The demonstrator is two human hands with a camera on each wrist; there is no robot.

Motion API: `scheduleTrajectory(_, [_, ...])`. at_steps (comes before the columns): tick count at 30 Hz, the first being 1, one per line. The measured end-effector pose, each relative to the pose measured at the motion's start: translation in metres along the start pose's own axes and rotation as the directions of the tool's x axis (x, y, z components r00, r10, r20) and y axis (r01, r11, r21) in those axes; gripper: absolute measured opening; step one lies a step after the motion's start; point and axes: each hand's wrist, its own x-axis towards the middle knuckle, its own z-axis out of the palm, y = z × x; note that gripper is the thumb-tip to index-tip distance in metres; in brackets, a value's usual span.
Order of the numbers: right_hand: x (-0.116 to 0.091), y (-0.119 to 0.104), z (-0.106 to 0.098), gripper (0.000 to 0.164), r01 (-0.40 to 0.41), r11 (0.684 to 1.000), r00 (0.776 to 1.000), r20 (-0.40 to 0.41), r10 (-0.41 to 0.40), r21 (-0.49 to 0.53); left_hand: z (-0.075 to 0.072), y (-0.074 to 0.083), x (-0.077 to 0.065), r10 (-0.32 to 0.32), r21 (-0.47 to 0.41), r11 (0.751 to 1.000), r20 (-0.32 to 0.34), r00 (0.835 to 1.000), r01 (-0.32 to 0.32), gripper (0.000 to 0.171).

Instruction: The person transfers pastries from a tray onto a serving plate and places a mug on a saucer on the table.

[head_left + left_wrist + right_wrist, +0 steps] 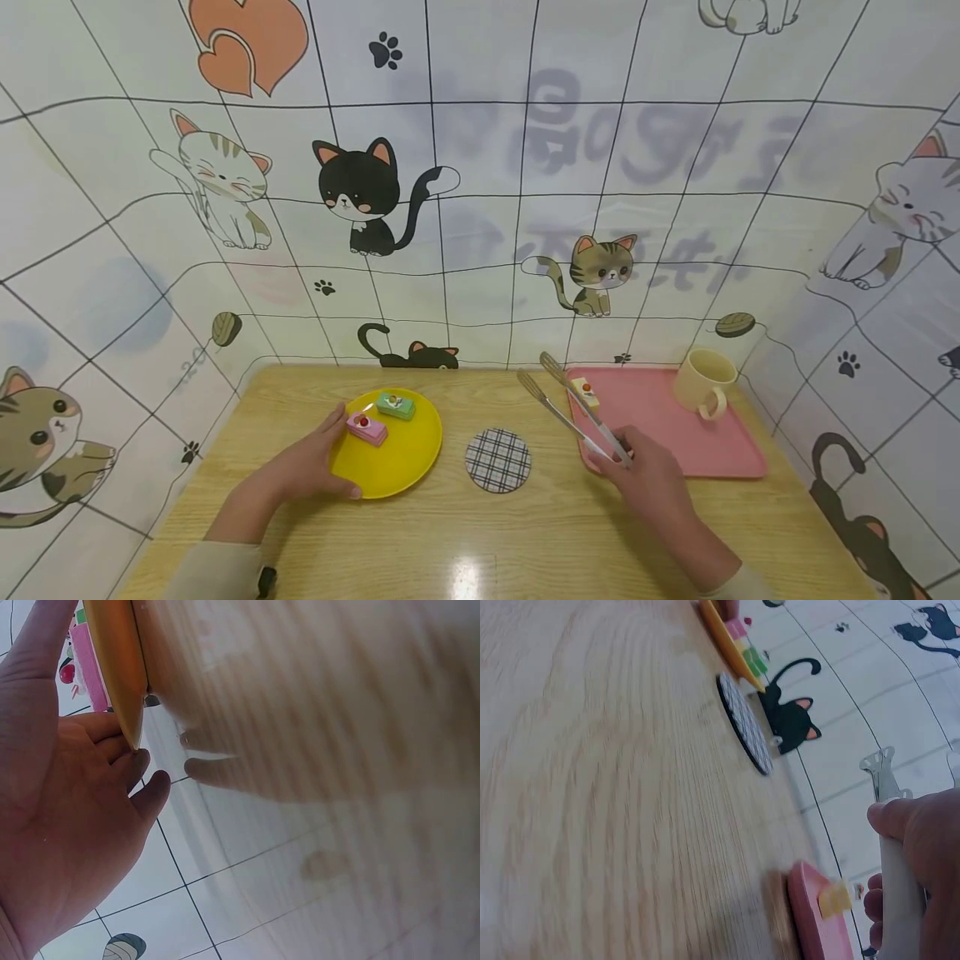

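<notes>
Tongs (603, 428), tips apart, sit grasped in the right grip (648, 473), above the pink tray's (708, 450) left edge; contact with the pale cake (584, 392) is hard to judge. The left grip (310, 468) clasps the yellow plate (405, 467) near the surface's (465, 537) left edge, pink cake (367, 429) and green cake (396, 407) aboard. A checked coaster (498, 460) lies between plate and tray.

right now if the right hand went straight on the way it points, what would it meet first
Probably the cat-print backdrop, met by the tips of the tongs the right hand holds, though depth is hard to judge.
</notes>
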Motion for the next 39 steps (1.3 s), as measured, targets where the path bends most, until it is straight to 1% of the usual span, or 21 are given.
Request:
scheduleTrajectory(4, [-0.001,0.015,-0.013,0.044,-0.047,0.998,0.999,-0.004,0.047,-0.051,0.000,0.000,0.000,0.004,-0.001,1.000,-0.003,1.000,-0.004,0.139])
scheduleTrajectory(6, [-0.003,0.021,-0.018,0.044,-0.061,0.996,0.998,-0.016,0.060,-0.071,-0.001,0.000,-0.001,0.005,-0.002,1.000,-0.003,1.000,-0.005,0.139])
scheduleTrajectory(11, [-0.008,0.032,-0.030,0.041,-0.084,0.993,0.995,-0.052,0.080,-0.079,0.000,0.000,-0.001,0.003,-0.006,1.000,-0.003,1.000,-0.003,0.139])
scheduleTrajectory(17, [-0.010,0.043,-0.039,0.046,-0.111,0.990,0.993,-0.052,0.107,-0.090,0.000,0.000,-0.001,-0.008,-0.002,1.000,0.002,1.000,0.008,0.140])
scheduleTrajectory(22, [-0.011,0.050,-0.042,0.050,-0.132,0.987,0.991,-0.040,0.129,-0.096,0.000,0.000,0.000,-0.006,0.007,1.000,0.003,1.000,0.006,0.140])
scheduleTrajectory(27, [-0.013,0.055,-0.042,0.051,-0.142,0.986,0.990,-0.001,0.142,-0.091,0.000,-0.001,0.000,-0.005,0.008,1.000,-0.004,1.000,0.005,0.140])
scheduleTrajectory(34, [-0.013,0.059,-0.038,0.049,-0.132,0.983,0.990,0.035,0.138,-0.130,0.000,-0.002,0.000,-0.003,0.009,1.000,-0.006,1.000,0.003,0.139])
scheduleTrajectory(39, [-0.013,0.059,-0.035,0.044,-0.129,0.977,0.990,0.035,0.137,-0.167,0.001,-0.004,0.002,-0.007,0.015,1.000,-0.003,1.000,0.007,0.140])
